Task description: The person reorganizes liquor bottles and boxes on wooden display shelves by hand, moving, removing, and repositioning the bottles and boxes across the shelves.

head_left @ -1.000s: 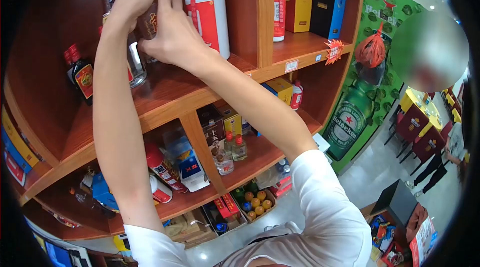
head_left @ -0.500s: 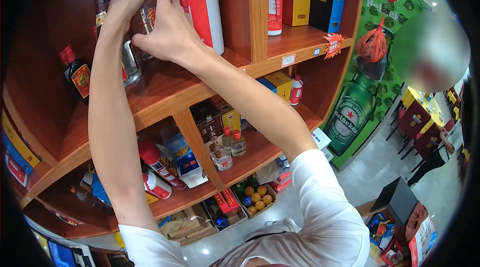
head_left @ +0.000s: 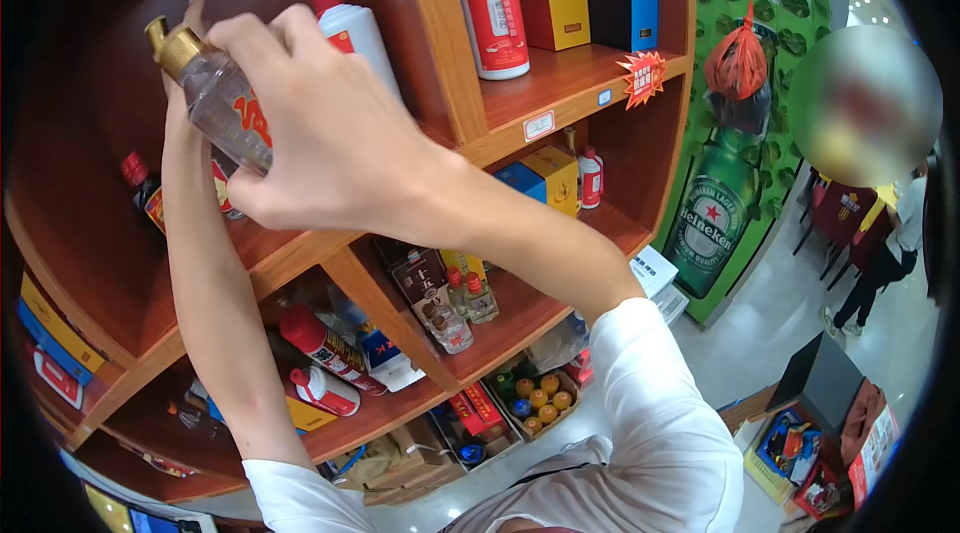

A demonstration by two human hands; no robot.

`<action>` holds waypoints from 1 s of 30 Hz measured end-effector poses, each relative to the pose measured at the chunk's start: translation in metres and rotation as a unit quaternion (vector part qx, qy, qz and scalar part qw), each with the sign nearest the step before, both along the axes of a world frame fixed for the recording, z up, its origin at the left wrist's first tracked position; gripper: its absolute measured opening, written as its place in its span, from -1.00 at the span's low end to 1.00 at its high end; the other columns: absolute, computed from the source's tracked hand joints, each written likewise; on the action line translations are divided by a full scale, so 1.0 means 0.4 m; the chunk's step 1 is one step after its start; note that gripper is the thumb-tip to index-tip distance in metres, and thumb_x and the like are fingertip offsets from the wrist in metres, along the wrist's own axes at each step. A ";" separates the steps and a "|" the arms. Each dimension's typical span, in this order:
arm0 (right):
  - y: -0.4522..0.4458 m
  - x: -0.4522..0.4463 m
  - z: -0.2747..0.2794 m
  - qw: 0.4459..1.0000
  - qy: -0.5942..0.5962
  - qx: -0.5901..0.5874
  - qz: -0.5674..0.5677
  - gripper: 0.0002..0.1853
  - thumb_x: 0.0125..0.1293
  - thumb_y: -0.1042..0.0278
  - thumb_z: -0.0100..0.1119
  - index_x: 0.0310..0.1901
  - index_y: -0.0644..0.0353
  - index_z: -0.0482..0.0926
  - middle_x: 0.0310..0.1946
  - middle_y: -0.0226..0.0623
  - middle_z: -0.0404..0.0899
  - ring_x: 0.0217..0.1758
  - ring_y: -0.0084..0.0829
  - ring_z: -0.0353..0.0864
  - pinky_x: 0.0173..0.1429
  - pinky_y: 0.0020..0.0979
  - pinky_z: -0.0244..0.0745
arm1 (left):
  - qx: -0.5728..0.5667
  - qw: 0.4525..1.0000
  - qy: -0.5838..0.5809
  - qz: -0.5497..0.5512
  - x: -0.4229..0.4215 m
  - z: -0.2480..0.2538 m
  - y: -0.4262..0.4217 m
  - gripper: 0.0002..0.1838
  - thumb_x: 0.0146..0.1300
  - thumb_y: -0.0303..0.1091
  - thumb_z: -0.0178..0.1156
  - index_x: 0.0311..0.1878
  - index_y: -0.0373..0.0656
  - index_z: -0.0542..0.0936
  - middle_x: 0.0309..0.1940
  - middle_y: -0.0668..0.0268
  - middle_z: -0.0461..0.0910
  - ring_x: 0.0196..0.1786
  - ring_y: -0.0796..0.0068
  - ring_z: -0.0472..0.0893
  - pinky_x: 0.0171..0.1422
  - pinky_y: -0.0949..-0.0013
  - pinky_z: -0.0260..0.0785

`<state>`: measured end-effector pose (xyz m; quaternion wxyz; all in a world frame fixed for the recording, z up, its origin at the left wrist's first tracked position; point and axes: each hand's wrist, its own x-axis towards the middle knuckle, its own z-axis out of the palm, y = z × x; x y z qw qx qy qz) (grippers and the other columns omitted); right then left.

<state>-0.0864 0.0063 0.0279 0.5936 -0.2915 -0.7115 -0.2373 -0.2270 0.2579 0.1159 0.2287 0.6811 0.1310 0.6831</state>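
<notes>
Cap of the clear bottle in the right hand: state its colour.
Gold; the cap shows best in the head view.

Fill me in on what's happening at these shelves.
A person is handling a clear glass bottle with a gold cap and red lettering. The right hand grips it, tilted, in front of the upper wooden shelf. The left hand is raised behind the bottle, mostly hidden, so what it touches can't be told. A white bottle with a red cap stands on the shelf beyond the right hand.
</notes>
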 end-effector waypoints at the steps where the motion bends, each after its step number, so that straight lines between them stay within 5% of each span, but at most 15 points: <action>1: -0.023 0.022 0.004 0.999 -0.003 0.050 0.002 -0.30 -0.05 0.37 0.38 0.19 0.27 0.37 -0.09 0.18 0.44 -0.19 0.21 0.63 -0.06 0.04 0.62 | -0.019 1.000 -0.015 -0.015 0.009 0.002 -0.022 -0.51 0.46 0.11 0.15 -0.06 -0.22 0.63 -0.43 0.36 0.59 -0.40 0.47 0.63 -0.33 0.36 0.44; 4: -0.093 0.137 0.032 0.995 0.014 0.094 -0.038 -0.31 -0.05 0.31 0.40 0.17 0.28 0.38 -0.10 0.22 0.48 -0.10 0.21 0.61 0.01 0.03 0.60 | -0.181 0.984 -0.009 0.003 0.042 0.034 -0.141 -0.36 0.49 0.05 0.10 0.30 -0.40 0.49 -0.64 0.40 0.37 -0.53 0.45 0.58 -0.37 0.32 0.43; 8: -0.220 0.240 0.070 0.982 0.148 -0.057 -0.106 -0.52 0.24 0.48 0.23 0.18 0.44 0.40 0.07 0.14 0.47 -0.02 -0.17 0.59 0.08 -0.32 0.63 | -0.175 0.982 0.060 0.032 0.093 -0.005 -0.220 -0.28 0.50 0.07 0.08 0.22 -0.60 0.48 -0.79 0.48 0.02 -0.73 0.45 0.40 -0.44 0.37 0.32; 10: -0.141 0.336 0.071 0.967 0.200 -0.078 -0.139 -0.48 0.16 0.38 0.29 0.16 0.35 0.44 -0.03 0.10 0.53 -0.06 -0.08 0.60 0.09 -0.23 0.60 | -0.195 0.976 0.085 0.049 0.106 -0.009 -0.217 -0.29 0.50 0.06 0.08 0.26 -0.57 0.46 -0.78 0.49 0.02 -0.72 0.47 0.38 -0.44 0.38 0.31; 12: -0.044 0.435 0.002 0.972 0.139 -0.036 -0.184 -0.24 -0.01 0.17 0.42 0.24 0.26 0.38 -0.01 0.25 0.49 -0.01 0.21 0.59 0.15 0.01 0.58 | -0.208 0.971 0.103 0.052 0.119 -0.014 -0.215 -0.35 0.50 0.03 0.06 0.35 -0.42 0.46 -0.76 0.50 -0.01 -0.72 0.50 0.33 -0.45 0.38 0.30; 15: 0.066 0.471 -0.059 0.981 0.102 -0.008 -0.165 -0.14 0.14 0.03 0.49 0.37 0.28 0.32 0.17 0.23 0.46 0.29 0.07 0.53 0.36 -0.11 0.46 | -0.205 0.970 0.117 0.063 0.119 -0.031 -0.195 -0.38 0.51 0.01 0.04 0.43 -0.28 0.44 -0.75 0.49 -0.01 -0.70 0.51 0.30 -0.44 0.37 0.31; 17: 0.088 0.472 -0.067 0.978 0.097 -0.109 -0.150 -0.04 0.20 -0.08 0.47 0.46 0.27 0.19 0.25 0.32 0.34 0.30 0.22 0.49 0.40 -0.08 0.44 | -0.195 0.971 0.131 0.052 0.123 -0.048 -0.198 -0.38 0.52 -0.03 0.01 0.47 -0.25 0.40 -0.72 0.46 0.01 -0.69 0.48 0.30 -0.46 0.32 0.31; 19: 0.123 0.494 -0.074 0.984 0.075 -0.112 -0.113 0.00 0.26 -0.16 0.40 0.52 0.23 0.08 0.24 0.46 0.25 0.12 0.43 0.57 0.27 0.03 0.54 | -0.202 0.969 0.129 0.058 0.135 -0.065 -0.200 -0.41 0.51 -0.07 0.02 0.42 -0.30 0.44 -0.72 0.45 0.05 -0.68 0.46 0.34 -0.47 0.29 0.31; 22: 0.147 0.512 -0.092 0.983 0.066 -0.149 -0.088 -0.03 0.35 -0.20 0.31 0.52 0.26 0.06 0.25 0.55 0.22 0.15 0.48 0.54 0.28 0.05 0.52 | -0.192 0.966 0.158 0.070 0.155 -0.076 -0.218 -0.51 0.49 -0.10 0.05 0.22 -0.35 0.58 -0.73 0.43 0.17 -0.67 0.43 0.39 -0.46 0.28 0.32; 23: 0.151 0.517 -0.096 0.981 0.058 -0.165 -0.084 -0.05 0.39 -0.20 0.27 0.53 0.26 0.05 0.26 0.53 0.22 0.19 0.42 0.53 0.32 0.02 0.49 | -0.191 0.968 0.146 0.076 0.161 -0.091 -0.234 -0.61 0.48 -0.13 0.07 -0.05 -0.32 0.64 -0.73 0.39 0.29 -0.66 0.41 0.42 -0.44 0.30 0.32; 25: 0.145 0.518 -0.103 0.976 0.042 -0.199 -0.078 -0.09 0.45 -0.19 0.20 0.55 0.26 0.04 0.28 0.51 0.23 0.26 0.29 0.51 0.40 -0.03 0.42 | -0.211 0.961 0.161 0.078 0.156 -0.093 -0.197 -0.64 0.47 -0.13 0.07 -0.20 -0.27 0.63 -0.70 0.36 0.35 -0.64 0.42 0.44 -0.44 0.32 0.31; 30: 0.157 0.521 -0.108 0.973 0.023 -0.228 -0.038 -0.15 0.51 -0.14 0.14 0.54 0.26 0.01 0.29 0.56 0.21 0.26 0.35 0.51 0.39 -0.03 0.43 | -0.220 0.959 0.152 0.093 0.120 -0.100 -0.138 -0.68 0.48 -0.12 0.08 -0.21 -0.19 0.61 -0.60 0.39 0.44 -0.55 0.48 0.47 -0.28 0.33 0.30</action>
